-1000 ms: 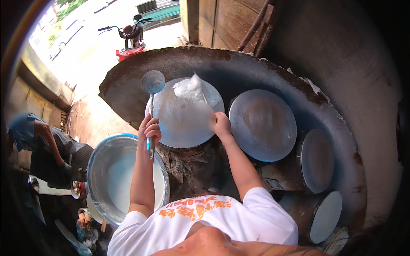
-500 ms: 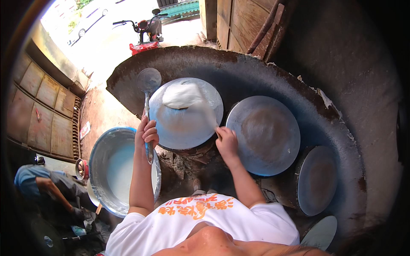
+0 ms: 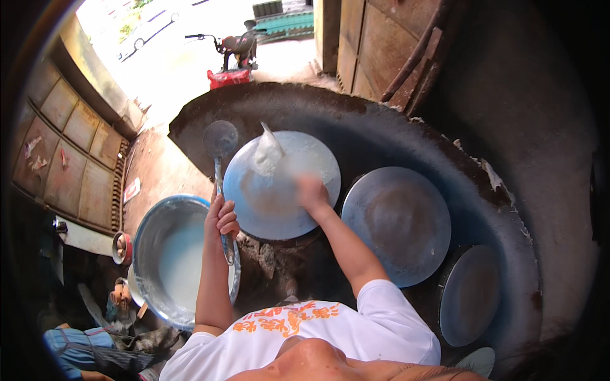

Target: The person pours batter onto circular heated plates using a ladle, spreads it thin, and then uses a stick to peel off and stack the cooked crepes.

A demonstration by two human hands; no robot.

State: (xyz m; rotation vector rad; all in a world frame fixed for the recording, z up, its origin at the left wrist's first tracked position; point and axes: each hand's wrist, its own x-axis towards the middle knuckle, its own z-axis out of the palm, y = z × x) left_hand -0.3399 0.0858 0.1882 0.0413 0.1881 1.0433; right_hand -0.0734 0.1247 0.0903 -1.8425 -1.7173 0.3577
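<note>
My left hand (image 3: 222, 217) is closed round the handle of a metal ladle (image 3: 220, 140), held bowl up beside the round griddle (image 3: 305, 219). On that griddle lies a white mass of batter or dough (image 3: 268, 157), its far end drawn up into a thin peak. Over the griddle's right half, my right hand (image 3: 311, 192) is blurred by motion. A pale, flat spreader (image 3: 291, 173) in its fingers is smeared too, so its shape is unclear. Below my left forearm stands a large blue-rimmed tub (image 3: 181, 238) of whitish liquid.
Two more round griddles, one in the middle (image 3: 397, 222) and one at right (image 3: 470, 295), follow the curved dark counter (image 3: 375, 117). A red tin (image 3: 121, 247) stands left of the tub. Another person in blue (image 3: 79, 349) is at lower left. A scooter (image 3: 235, 54) stands outside.
My right hand has swept left across the griddle with the spreader. The white mass has bunched up smaller and risen into a peak. My left hand still holds the ladle.
</note>
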